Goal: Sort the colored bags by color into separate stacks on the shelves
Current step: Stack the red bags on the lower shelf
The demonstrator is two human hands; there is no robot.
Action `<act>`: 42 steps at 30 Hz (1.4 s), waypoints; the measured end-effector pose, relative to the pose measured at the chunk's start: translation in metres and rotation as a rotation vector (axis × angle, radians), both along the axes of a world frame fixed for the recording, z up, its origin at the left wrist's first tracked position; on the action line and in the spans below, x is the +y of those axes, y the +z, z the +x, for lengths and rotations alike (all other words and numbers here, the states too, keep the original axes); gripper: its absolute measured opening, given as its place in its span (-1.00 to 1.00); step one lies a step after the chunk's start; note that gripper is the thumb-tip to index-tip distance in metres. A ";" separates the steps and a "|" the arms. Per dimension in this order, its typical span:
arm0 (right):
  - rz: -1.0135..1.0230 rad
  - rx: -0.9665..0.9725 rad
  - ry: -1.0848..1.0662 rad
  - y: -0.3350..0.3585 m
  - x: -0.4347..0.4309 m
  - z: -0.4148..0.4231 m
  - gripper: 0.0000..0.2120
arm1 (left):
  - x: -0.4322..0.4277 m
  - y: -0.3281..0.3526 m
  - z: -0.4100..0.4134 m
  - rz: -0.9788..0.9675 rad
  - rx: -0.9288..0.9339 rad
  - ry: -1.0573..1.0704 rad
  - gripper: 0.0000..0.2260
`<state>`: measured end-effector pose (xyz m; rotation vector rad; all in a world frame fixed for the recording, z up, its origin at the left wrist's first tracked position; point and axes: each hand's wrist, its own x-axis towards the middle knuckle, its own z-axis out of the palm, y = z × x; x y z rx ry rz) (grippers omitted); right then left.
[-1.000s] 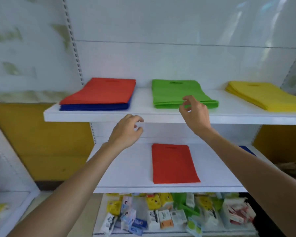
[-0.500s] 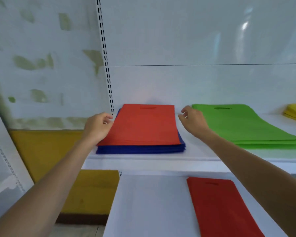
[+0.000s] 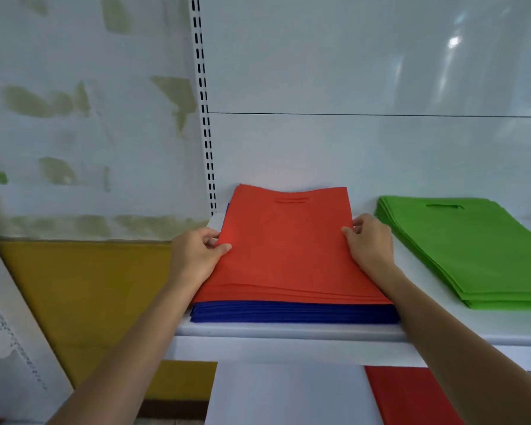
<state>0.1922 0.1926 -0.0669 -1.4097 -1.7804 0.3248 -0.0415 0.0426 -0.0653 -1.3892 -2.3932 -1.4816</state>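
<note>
Both hands are clamped on the red bags (image 3: 285, 250), a thin sheaf of flat, matte, fabric-like rectangles with a slot handle cut near the far edge. The left hand (image 3: 196, 256) pinches the sheaf's left edge, thumb flat on top and fingers curled underneath; the right hand (image 3: 370, 243) grips the opposite edge the same way, thumb on the top sheet and fingers bent round the side. Between the two hands the far edge of the red sheets bows slightly. Directly beneath the hands the red sheaf lies on a thicker pile of blue bags (image 3: 288, 312), whose layered edges show at the near side, and that pile sits on the smooth white upper shelf (image 3: 288, 331). Just beyond the right hand, apart from it, is a neat stack of green bags (image 3: 478, 250) of the same cut. Below the right forearm a single red bag (image 3: 411, 397) lies flat on the lower shelf (image 3: 288, 394). Above the left hand rises a white slotted upright (image 3: 204, 118).
</note>
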 end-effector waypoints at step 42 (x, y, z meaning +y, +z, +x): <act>0.039 -0.260 -0.392 -0.134 -0.197 0.556 -0.70 | -0.044 -0.160 0.515 -0.067 0.273 -0.865 -0.64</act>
